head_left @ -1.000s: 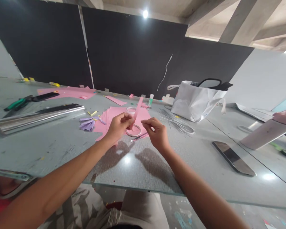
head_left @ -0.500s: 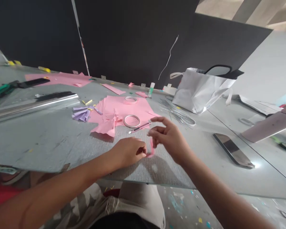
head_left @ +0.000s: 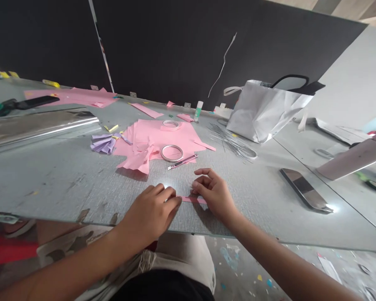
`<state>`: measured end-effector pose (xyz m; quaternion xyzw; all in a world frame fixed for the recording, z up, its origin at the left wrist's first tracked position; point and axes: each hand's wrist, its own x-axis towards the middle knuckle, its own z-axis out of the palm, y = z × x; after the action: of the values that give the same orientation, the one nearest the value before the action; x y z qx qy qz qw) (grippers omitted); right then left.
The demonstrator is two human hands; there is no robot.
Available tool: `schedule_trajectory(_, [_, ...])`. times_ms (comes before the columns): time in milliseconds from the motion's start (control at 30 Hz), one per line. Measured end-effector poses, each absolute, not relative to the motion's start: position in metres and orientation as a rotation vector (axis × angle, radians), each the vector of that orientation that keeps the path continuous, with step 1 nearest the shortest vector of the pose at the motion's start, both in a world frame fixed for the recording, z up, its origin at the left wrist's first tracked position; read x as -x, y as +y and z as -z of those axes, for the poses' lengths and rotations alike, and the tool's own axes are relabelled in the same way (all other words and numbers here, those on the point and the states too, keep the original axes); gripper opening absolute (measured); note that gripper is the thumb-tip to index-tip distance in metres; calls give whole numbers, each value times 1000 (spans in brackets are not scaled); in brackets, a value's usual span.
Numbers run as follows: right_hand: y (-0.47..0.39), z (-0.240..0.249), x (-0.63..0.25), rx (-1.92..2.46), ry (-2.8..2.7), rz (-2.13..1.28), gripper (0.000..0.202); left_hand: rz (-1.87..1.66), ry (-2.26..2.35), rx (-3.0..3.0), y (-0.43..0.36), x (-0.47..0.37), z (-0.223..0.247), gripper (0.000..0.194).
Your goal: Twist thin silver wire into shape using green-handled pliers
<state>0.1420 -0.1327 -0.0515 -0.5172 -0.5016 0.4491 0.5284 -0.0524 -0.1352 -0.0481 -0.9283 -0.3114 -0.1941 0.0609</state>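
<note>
A narrow pink paper strip [head_left: 192, 200] lies just above the table near its front edge, stretching between my hands. My left hand [head_left: 153, 208] is closed on the strip's left end, its fingertips hidden by the knuckles. My right hand [head_left: 215, 194] is beside the other end, fingers loosely curled and apart, with no clear grip. Beyond them is a pink-handled craft knife [head_left: 182, 161], next to a roll of tape [head_left: 172, 153]. Both are at the near side of stacked pink paper sheets [head_left: 147, 131]. A gathered pink paper piece [head_left: 138, 162] sits at their left.
A purple pleated paper piece [head_left: 102, 144] and a foil-like roll [head_left: 44, 125] are on the left. Behind stand a glue stick [head_left: 198, 111] and a white bag [head_left: 266, 110], with thin wires [head_left: 233, 142] nearby. Right lies a phone [head_left: 305, 190] with its light on.
The pink strip, raised and blurred before, is now straight and low over the table. My left hand has moved left and turned palm down; my right hand has lowered slightly.
</note>
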Motion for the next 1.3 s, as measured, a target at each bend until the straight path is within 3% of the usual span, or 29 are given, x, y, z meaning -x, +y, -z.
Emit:
schedule_trajectory(300, [-134,4,-142,1564,-1728,-1006,28,750,-918,2706,-152,55,60,24])
schedule_trajectory(467, [-125,2,-129,1750,-1992,-868,28,779,-923,2715,-152,55,59,23])
schedule_trajectory(1300, [-115,8,-119,1929,-2060,-790,35,840,-929,2756,-146,54,63,26])
